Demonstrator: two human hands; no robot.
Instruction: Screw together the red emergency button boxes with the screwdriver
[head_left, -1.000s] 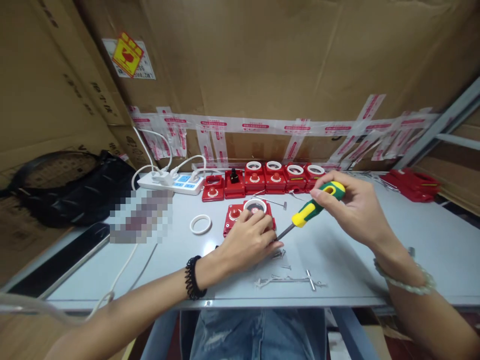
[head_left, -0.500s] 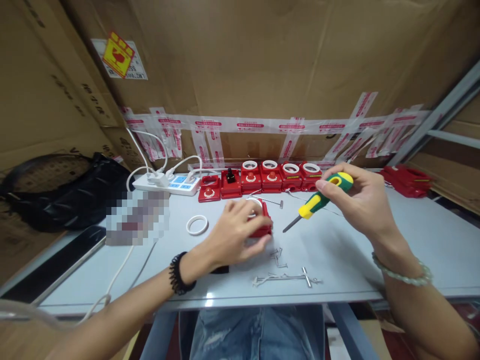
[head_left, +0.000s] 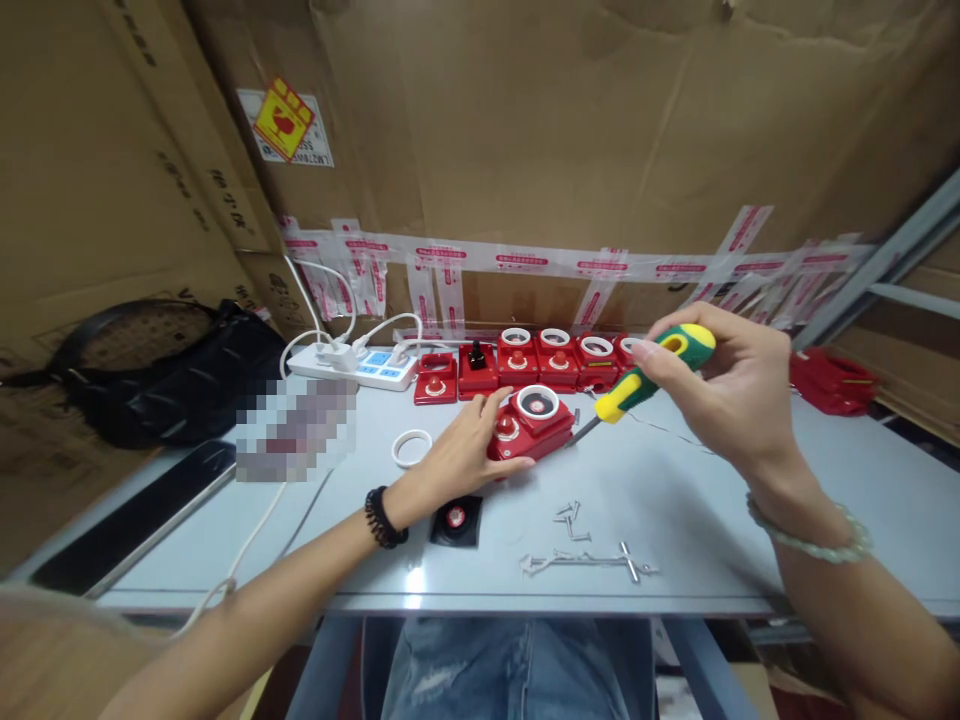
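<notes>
My left hand [head_left: 474, 440] grips the left end of a red box [head_left: 551, 440], thumb along its front side and fingers behind. The box lies on the table, with a red knob and a white ring round a dark disc on top. In my right hand [head_left: 724, 385] is a yellow and green screwdriver [head_left: 656, 372], its shaft slanting down to the left. The screwdriver's tip is close to the right end of the box; whether they touch I cannot tell. A loose white ring [head_left: 396, 455] and a black square with a red-and-white centre [head_left: 444, 532] lie near my left forearm.
Several screws [head_left: 571, 522] lie in front of the box, with a T-handled metal tool [head_left: 592, 561] nearer the edge. Along the back stand more red boxes [head_left: 556, 372] and a white power strip [head_left: 375, 375]. A black bag [head_left: 165, 385] sits at the left.
The red box has been turned and now shows its knob and ring. My left hand has shifted to its left end. The screwdriver tip has come closer to the box; the view has shifted slightly.
</notes>
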